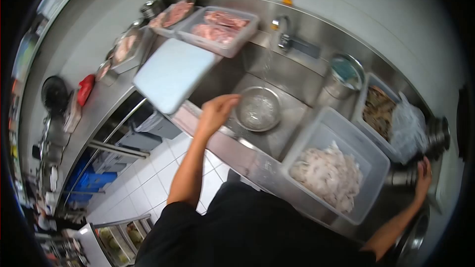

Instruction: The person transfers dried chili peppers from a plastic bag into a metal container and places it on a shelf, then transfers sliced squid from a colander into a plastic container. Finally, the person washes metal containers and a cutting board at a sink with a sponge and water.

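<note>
My left hand (217, 112) is closed, its fingertips at the left rim of a round metal bowl (258, 109). Water runs from the tap (283, 34) into the bowl, which is inside the steel sink (292, 76). My right hand (424, 179) is at the far right, fingers stretched out and apart, with nothing visible in it. It is beside a metal container (403, 176) and just below a clear plastic bag (409, 128). Between my hands stands a translucent tub (368, 148) with a heap of pale, whitish pieces of food (329, 175).
A white cutting board (173, 74) bridges the sink's left edge. Behind it are plastic tubs of raw meat (217, 32). A metal pot (345, 76) and a tub of brownish food (378, 106) stand right of the sink. Shelving and a counter (111, 91) run along the left.
</note>
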`<action>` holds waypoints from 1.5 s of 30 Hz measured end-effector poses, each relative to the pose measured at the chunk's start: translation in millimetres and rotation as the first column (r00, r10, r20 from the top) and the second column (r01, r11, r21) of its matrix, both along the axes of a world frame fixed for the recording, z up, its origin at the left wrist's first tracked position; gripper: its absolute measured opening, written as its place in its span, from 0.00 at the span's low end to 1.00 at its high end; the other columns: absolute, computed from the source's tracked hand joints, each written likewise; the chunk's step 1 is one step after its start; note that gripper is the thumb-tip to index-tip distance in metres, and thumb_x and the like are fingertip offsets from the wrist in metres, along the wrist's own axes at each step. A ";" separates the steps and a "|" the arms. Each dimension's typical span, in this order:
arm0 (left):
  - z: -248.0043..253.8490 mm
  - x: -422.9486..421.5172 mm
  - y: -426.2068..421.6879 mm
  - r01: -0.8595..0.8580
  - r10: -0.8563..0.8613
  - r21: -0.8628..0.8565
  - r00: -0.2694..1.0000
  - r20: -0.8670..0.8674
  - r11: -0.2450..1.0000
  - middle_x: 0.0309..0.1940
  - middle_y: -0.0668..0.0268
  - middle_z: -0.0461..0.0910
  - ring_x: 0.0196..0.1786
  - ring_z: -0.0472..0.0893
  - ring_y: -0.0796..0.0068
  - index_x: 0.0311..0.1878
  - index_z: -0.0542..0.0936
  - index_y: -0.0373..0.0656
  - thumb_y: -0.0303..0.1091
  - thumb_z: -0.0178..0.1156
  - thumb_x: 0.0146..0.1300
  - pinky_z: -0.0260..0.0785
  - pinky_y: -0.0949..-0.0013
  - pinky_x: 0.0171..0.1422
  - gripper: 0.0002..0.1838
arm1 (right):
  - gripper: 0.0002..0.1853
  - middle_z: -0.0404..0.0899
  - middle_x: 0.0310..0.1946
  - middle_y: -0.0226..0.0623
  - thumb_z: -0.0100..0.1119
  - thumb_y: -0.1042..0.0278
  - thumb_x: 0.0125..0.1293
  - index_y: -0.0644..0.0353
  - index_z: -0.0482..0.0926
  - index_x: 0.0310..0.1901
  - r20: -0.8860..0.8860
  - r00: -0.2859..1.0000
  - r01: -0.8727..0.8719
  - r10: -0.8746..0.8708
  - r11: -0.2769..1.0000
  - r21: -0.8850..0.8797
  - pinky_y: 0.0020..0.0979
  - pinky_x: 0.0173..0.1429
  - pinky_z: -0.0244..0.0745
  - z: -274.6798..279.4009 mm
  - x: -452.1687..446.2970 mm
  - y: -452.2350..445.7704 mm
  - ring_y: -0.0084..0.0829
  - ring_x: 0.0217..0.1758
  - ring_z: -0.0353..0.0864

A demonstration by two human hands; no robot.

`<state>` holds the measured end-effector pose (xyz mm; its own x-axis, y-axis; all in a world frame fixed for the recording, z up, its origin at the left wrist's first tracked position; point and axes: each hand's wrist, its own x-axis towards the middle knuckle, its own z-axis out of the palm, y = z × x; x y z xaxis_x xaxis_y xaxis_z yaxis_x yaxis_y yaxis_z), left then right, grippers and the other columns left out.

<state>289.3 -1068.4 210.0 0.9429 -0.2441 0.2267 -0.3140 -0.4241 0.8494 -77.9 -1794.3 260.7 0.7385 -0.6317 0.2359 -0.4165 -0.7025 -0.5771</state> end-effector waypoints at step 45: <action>-76.9 286.7 -148.6 0.409 -0.384 0.316 0.912 -0.142 0.856 0.58 0.41 0.76 0.58 0.78 0.38 0.74 0.66 0.43 0.31 0.55 0.66 0.72 0.52 0.65 0.32 | 0.20 0.61 0.76 0.51 0.59 0.63 0.67 0.52 0.81 0.60 -0.463 0.877 -0.235 0.125 0.953 -0.190 0.54 0.83 0.43 -44.6 218.6 395.1 0.50 0.83 0.50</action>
